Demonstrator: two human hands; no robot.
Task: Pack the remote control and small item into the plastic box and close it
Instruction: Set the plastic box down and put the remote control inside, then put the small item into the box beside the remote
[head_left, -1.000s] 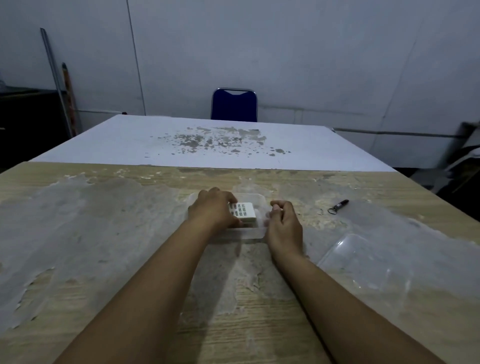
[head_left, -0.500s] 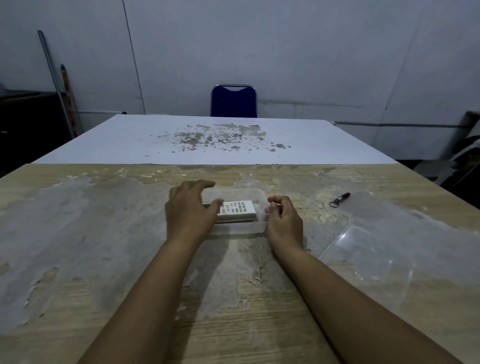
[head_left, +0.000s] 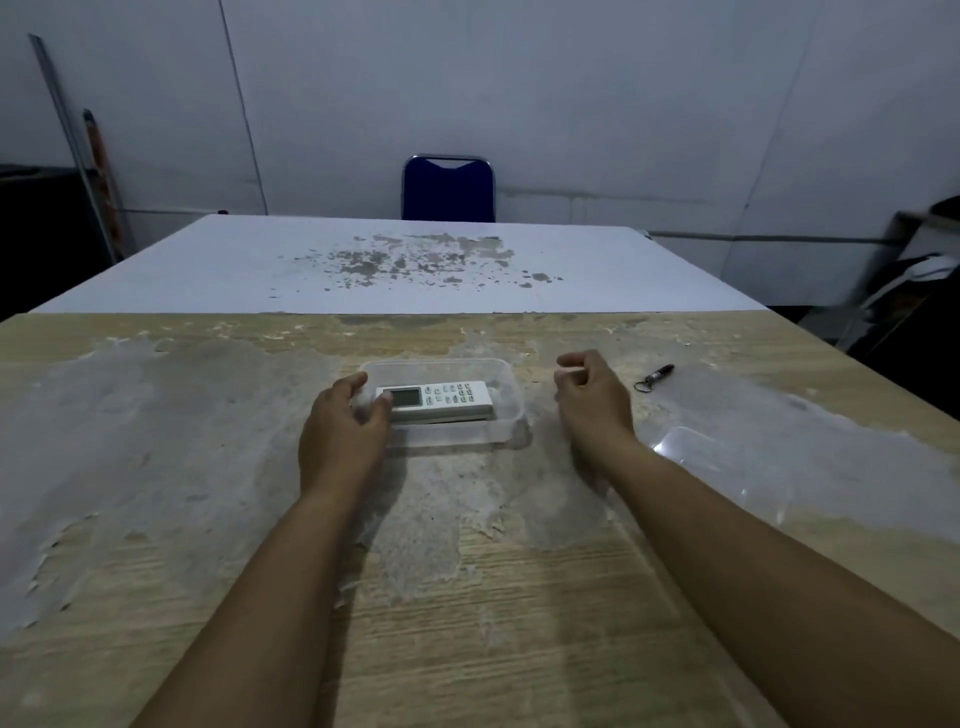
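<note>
A white remote control (head_left: 441, 399) lies lengthwise inside the clear plastic box (head_left: 501, 374) at the middle of the table. My left hand (head_left: 343, 436) is at the box's left end, fingers curled around that end and thumb touching the remote's screen end. To the right of the box, apart from it, my right hand (head_left: 592, 400) hovers with loosely curled fingers and nothing in them. A small dark item with a key ring (head_left: 655, 376) lies on the table right of that hand. The clear lid (head_left: 727, 467) rests at the right, nearer to me.
The worn wooden table (head_left: 208, 467) has peeling grey patches. Behind it stands a white table (head_left: 395, 270) with a blue chair (head_left: 448, 189) at its far side. Dark clutter sits at the right edge of the room.
My left hand slid from over the remote to the box's left end, uncovering the remote. My right hand left the box's right end and moved right toward the small item.
</note>
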